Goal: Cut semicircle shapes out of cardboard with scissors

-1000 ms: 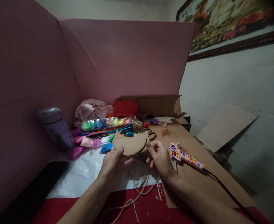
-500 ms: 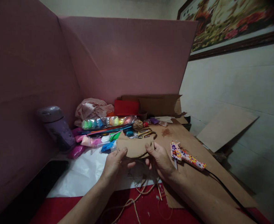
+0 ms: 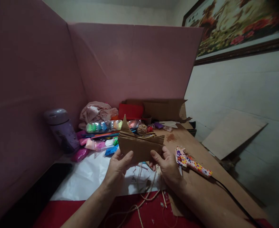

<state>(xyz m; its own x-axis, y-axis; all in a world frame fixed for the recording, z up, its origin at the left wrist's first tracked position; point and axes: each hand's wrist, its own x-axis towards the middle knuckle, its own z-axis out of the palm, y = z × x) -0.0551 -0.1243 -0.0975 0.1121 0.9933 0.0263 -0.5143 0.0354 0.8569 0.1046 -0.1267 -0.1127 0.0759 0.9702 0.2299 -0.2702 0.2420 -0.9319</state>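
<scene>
Between my two hands a cut piece of brown cardboard is held up above the table, with a tall pointed tip at its left end and a ragged upper edge. My left hand pinches its lower left part, thumb on the near face. At the lower right, my right hand grips it the same way; the fingers behind the cardboard are partly hidden. Loose twine lies below the hands. Scissors and a ball of twine sit just beyond the cardboard, the scissors mostly covered by it.
A flower-patterned glue gun with a black cord rests on a cardboard sheet at right. Bagged coloured clay lies at back left, near a purple bottle. A black flat object is at front left. Pink panels enclose the back.
The cardboard has been raised and tilted more upright, so its pointed left tip now stands clear and its ragged top edge shows. Both hands keep hold of it. The view has shifted slightly.
</scene>
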